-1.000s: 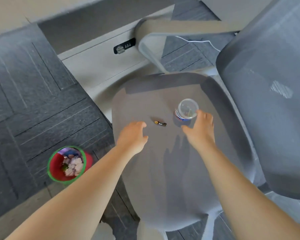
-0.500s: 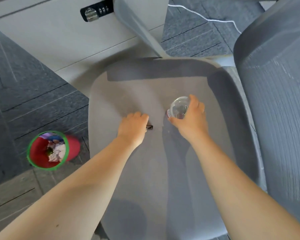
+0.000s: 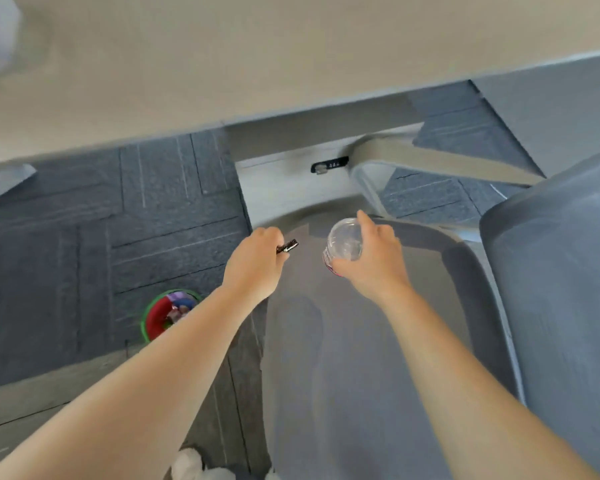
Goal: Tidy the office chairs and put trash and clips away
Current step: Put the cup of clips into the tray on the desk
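My left hand pinches a small black binder clip and holds it above the front left edge of the grey chair seat. A clear plastic container with a red label is gripped from the side by my right hand, lifted over the seat with its open mouth facing me. The two hands are a short gap apart, the clip pointing toward the container.
A red bin with a green rim, holding crumpled trash, stands on the dark carpet left of the chair. The chair's mesh backrest rises at right. A desk top and a locked drawer unit lie ahead.
My left hand closed on the clip and lifted it off the seat. My right hand raised the container off the seat. The view tilted up toward the desk.
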The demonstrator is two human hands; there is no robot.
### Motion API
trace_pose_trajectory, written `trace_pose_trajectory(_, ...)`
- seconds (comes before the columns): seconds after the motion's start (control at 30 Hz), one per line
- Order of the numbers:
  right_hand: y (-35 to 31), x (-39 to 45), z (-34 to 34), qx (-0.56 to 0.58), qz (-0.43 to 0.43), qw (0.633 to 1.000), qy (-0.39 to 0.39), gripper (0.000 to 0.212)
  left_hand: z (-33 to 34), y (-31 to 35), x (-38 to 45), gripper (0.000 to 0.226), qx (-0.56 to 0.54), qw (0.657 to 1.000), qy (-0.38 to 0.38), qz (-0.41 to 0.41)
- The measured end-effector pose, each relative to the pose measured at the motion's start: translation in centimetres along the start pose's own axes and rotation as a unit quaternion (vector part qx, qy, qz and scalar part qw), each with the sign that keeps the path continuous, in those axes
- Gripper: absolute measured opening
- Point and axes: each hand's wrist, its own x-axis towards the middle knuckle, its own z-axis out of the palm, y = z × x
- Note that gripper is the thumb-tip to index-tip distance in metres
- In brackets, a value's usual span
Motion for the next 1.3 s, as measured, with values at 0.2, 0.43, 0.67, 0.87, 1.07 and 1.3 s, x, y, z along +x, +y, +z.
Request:
trace_pose_trajectory(0.2,-12.0,-5.1,0.7,-0.008,-0.077,0.997,0.006,0.081,-12.0,-6.4,-5.1,0.022,-0.014,0.998,0.059,0.002)
trace_pose_trajectory(0.43,-25.2,-9.5,3.8,-0.003,-0.154,0.988,0.032,0.078,-23.4,-15.5,-10.7,0.023,-0.049,0.989,0.132,-0.045)
trace_pose_trajectory(0.67,-35.8,-9.1,7.0,0.0,-0.226,0.974,0.026,0.07,-31.0,-22.7,-11.8,0.021,-0.124,0.969,0.195,-0.09)
trace_pose_trajectory(0.87,-41.9,-5.2,8.6,0.034,-0.261,0.965,0.018,0.076,-35.9,-25.4,-8.4,0.024,-0.121,0.955,0.238,-0.126)
trace_pose_trajectory(1.07,-46.6,0.9,7.2,0.045,-0.278,0.959,0.028,0.078,-40.4,-26.6,-1.7,0.024,-0.094,0.948,0.27,-0.138)
trace_pose_trajectory(1.3,-49.6,5.6,7.8,0.043,-0.273,0.961,0.016,0.078,-42.9,-29.5,6.9,0.024,-0.002,0.963,0.223,-0.154)
